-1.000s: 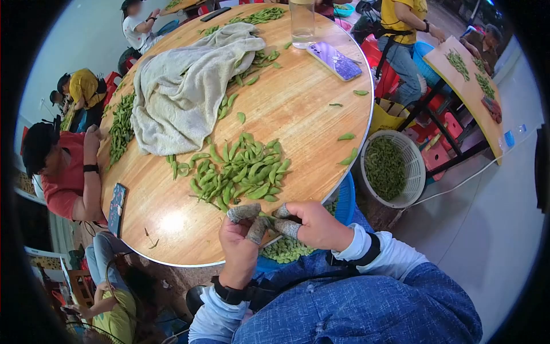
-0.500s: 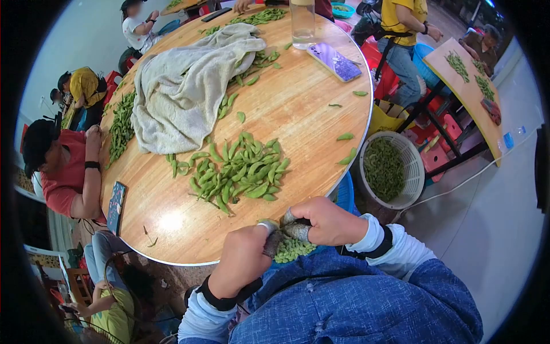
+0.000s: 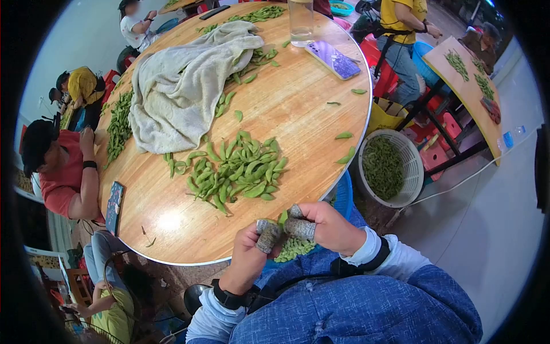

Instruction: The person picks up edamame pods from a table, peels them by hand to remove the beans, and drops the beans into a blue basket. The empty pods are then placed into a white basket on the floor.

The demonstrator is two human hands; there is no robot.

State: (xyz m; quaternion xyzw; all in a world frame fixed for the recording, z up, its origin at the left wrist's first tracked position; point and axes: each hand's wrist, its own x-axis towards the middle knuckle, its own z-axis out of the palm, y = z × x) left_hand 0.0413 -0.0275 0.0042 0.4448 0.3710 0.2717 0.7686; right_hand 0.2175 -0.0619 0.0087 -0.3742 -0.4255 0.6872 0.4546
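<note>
My left hand and my right hand meet just off the near edge of the round table. Grey fabric covers wrap their thumbs and fingers. Both are closed in a pinch on a green soybean pod, mostly hidden by the fingers. Under them, shelled green beans lie in a blue basin, partly covered by my hands and apron. A pile of unshelled soybean pods rests on the tabletop in front of me.
The round wooden table carries a grey towel over more pods, a purple phone, a dark patterned phone and a clear bottle. A white basket of empty-looking pods stands right. People sit around other tables.
Both hands have turned and shifted slightly, my left wrist tilting more upright. More of the green pod now shows between the fingertips. The pile on the table looks the same.
</note>
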